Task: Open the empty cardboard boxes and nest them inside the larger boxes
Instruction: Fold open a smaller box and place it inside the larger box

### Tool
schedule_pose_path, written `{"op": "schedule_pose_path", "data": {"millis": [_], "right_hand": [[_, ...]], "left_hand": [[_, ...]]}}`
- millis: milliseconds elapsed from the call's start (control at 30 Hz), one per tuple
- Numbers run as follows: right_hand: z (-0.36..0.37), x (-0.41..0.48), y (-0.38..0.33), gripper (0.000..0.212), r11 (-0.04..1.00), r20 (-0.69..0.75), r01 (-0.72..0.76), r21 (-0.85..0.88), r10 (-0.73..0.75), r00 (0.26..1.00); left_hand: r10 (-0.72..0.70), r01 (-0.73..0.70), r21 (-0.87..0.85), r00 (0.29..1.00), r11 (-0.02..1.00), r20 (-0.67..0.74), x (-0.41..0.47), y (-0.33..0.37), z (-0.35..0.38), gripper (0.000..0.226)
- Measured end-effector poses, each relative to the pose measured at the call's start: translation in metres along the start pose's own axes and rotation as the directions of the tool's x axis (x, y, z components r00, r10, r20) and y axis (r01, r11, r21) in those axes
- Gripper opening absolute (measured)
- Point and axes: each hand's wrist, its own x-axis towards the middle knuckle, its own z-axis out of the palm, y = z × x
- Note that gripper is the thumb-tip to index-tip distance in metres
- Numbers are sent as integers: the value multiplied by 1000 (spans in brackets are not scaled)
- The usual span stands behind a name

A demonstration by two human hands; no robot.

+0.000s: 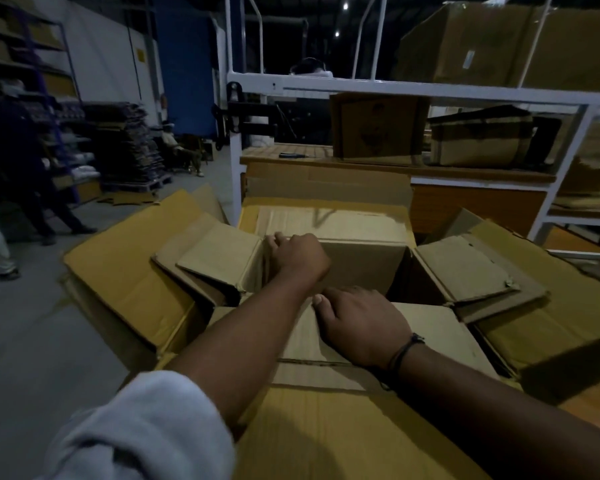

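While resting right hand [361, 323] palm-down on near flap [440, 330], grips far-left rim of small box [361, 268] with curled left hand [300, 258]; brown, creased, open-topped, nested in big box [118, 271].

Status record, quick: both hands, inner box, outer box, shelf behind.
inner box: open, sitting inside the outer box
outer box: flaps spread outward
left hand: fingers curled over the inner box's left wall
right hand: rests on the inner box's near flap
shelf: a shelf box and a screwdriver
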Motion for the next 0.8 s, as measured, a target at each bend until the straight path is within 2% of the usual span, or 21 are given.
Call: {"op": "schedule_pose_path", "data": {"millis": [100, 233, 367, 533, 600, 667, 800], "right_hand": [[2, -1, -1, 46, 1000, -32, 4, -9, -5, 999], [-1, -1, -3, 43, 1000, -6, -1, -14, 1, 1000], [-8, -1, -4, 43, 999, 32, -41, 10, 41, 999], [-19, 1, 5, 37, 978, 73, -115, 173, 104, 992], [-22, 5, 22, 48, 978, 62, -177, 107, 171, 983], [-24, 10, 44, 61, 959, 49, -282, -34, 284, 958], [-23, 12, 84, 82, 800, 27, -555, -228, 575, 818]], "left_hand": [[-52, 58, 106, 997, 993, -62, -11, -38, -8, 48], [-53, 61, 125, 997, 990, -64, -19, -74, -13, 56], [-55, 62, 91, 995, 994, -79, -22, -70, -15, 55], [-52, 64, 100, 991, 993, -122, -26, -70, -14, 51], [-47, 61, 109, 991, 992, -125, -27, -70, -14, 51], [-44, 59, 116, 991, 991, -124, -27, -70, -14, 51], [-51, 67, 125, 991, 990, -126, -28, -69, -14, 51]]}}
